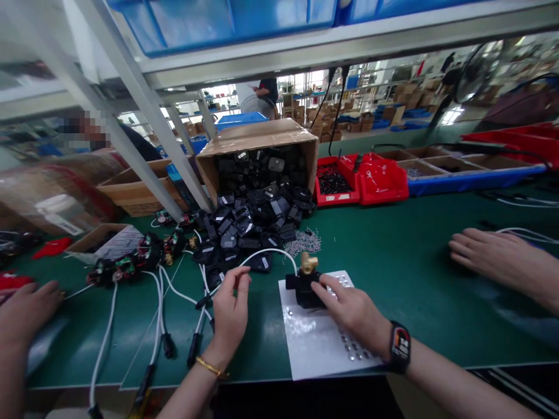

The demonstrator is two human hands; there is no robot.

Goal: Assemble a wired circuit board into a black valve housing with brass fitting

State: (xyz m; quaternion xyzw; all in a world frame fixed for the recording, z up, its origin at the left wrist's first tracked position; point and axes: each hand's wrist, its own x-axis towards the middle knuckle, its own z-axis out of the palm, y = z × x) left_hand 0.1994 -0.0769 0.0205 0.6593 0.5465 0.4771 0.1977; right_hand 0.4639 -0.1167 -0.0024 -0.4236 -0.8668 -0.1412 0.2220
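My right hand (pixel 356 311), with a smartwatch on the wrist, grips a black plastic housing (pixel 305 291) by its right side. A brass fitting (pixel 309 263) sticks up from the housing's top. A white cable (pixel 271 251) arches from the housing to my left hand (pixel 231 305), whose bent fingers are closed on it; the exact contact is partly hidden. Just left of that hand is a black connector (pixel 203 302). Under the housing lies a white sheet (pixel 308 349) with rows of small shiny round pieces (pixel 354 349).
Black plastic housings (pixel 244 224) spill from a cardboard box (pixel 257 139) beside loose small screws (pixel 303 241). Wired assemblies (pixel 144 253) lie left. Red bins (pixel 336 192) and a divided blue tray (pixel 471 180) stand behind. Co-workers' hands (pixel 493 256) rest on both sides. An overhead shelf (pixel 305 52) crosses above.
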